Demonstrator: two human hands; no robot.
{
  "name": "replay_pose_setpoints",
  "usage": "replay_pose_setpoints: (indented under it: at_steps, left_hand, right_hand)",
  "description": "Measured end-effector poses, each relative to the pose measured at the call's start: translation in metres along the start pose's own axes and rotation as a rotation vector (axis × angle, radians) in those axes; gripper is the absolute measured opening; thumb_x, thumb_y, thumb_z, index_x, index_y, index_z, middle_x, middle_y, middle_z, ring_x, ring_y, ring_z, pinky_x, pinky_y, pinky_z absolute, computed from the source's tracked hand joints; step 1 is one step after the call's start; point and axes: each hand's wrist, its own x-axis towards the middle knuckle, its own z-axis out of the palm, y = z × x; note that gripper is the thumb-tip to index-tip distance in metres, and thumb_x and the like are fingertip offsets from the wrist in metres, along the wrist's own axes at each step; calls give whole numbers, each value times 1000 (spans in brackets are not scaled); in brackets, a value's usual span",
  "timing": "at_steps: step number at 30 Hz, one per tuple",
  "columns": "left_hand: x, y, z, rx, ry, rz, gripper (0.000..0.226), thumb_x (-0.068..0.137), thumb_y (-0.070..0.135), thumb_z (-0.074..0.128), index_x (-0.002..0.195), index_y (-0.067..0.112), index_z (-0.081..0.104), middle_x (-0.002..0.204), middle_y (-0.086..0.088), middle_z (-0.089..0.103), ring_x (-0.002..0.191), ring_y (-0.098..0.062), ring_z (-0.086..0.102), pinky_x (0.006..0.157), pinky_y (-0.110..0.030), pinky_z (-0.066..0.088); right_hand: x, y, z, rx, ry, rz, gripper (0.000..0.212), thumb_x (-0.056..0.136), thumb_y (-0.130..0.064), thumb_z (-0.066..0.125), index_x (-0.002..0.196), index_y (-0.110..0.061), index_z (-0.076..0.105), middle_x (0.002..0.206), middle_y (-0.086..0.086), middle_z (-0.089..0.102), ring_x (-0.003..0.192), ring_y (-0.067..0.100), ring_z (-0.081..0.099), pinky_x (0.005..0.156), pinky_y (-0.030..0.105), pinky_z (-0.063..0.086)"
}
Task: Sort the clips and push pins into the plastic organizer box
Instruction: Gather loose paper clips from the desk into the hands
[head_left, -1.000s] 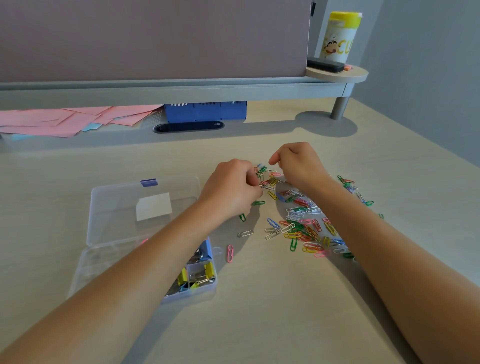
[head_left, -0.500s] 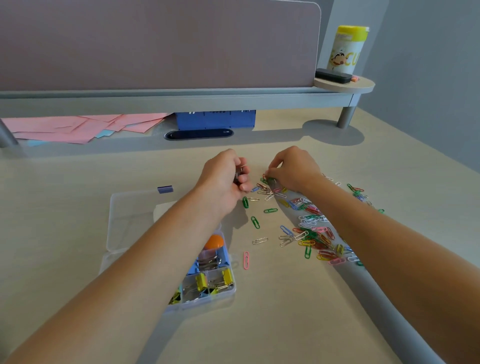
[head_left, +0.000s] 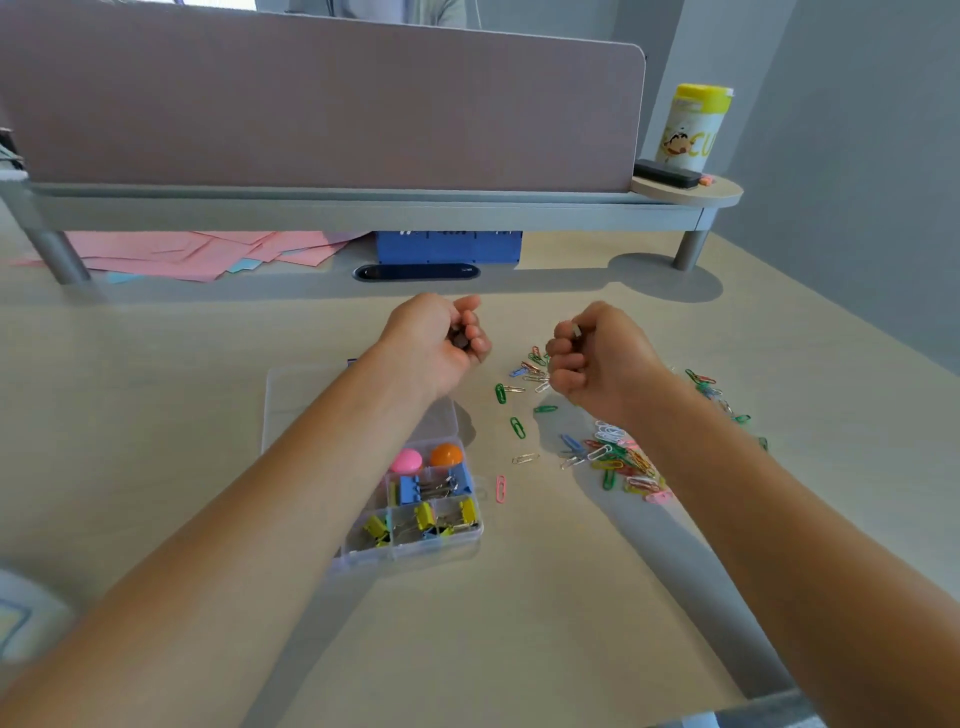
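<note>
Left hand (head_left: 441, 340): grip curled round something dark, probably gathered clips, frame centre.
Right hand (head_left: 597, 358): pinches a pale clip.
Paper clips (head_left: 618, 457): scattered right on desk (head_left: 519, 623).
Organizer box (head_left: 415, 519): open, lower centre, awaiting them.

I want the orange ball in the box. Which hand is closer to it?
Left. The left hand is raised just beyond the orange ball; the right hand is farther off to the right.

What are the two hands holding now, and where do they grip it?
Left hand curls round something small and dark; right hand pinches a small pale item at its fingertips. Neither can be identified.
</note>
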Motion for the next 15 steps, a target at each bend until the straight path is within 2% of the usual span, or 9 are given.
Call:
replay_pose_setpoints:
  at_steps: [2, 5, 8, 10, 12, 15]
  left_hand:
    - [-12, 5, -15, -16, 20, 37, 42, 85, -12, 18, 90, 1, 58, 65, -7, 46, 54, -14, 37, 51, -25, 33]
    - [-32, 13, -46, -54, 74, 85, 45, 84, -12, 16, 87, 3, 58, 68, -7, 46, 56, -14, 36, 54, -25, 31]
    - [-54, 22, -79, -68, 115, 123, 44, 84, -13, 19, 89, 2, 60, 74, -9, 48, 59, -15, 40, 54, -25, 37]
    - [-70, 26, -96, -34, 111, 173, 43, 84, -16, 22, 90, 1, 61, 78, -11, 52, 62, -16, 47, 53, -26, 43]
    - [-83, 25, -108, 61, 81, 244, 42, 84, -19, 25, 90, 0, 62, 79, -14, 56, 63, -19, 53, 52, -26, 48]
    - [-95, 12, -121, 332, 53, 369, 41, 84, -21, 30, 89, -1, 65, 80, -15, 64, 69, -22, 62, 63, -29, 55]
  right_hand:
    - [-16, 11, 6, 231, -86, 103, 11, 77, -10, 35, 67, -13, 40, 63, 2, 35, 52, 12, 22, 38, 21, 22]
    - [-39, 25, 24, 621, -53, 118, 28, 95, -6, 31, 72, -8, 47, 66, 8, 46, 56, 16, 37, 50, 22, 36]
    - [-58, 41, 50, 805, -6, 116, 31, 104, -9, 35, 87, 4, 59, 93, 17, 62, 84, 26, 63, 67, 30, 56]
    - [-67, 53, 67, 799, -32, 139, 29, 104, -9, 37, 99, 7, 61, 113, 16, 64, 103, 28, 66, 72, 38, 61]
    - [-74, 63, 81, 753, -66, 123, 25, 103, -7, 38, 101, 6, 60, 107, 10, 61, 97, 24, 65, 70, 36, 61]
    - [-82, 71, 91, 624, -112, 105, 23, 101, -8, 39, 88, -1, 58, 85, 8, 55, 70, 18, 57, 57, 24, 52]
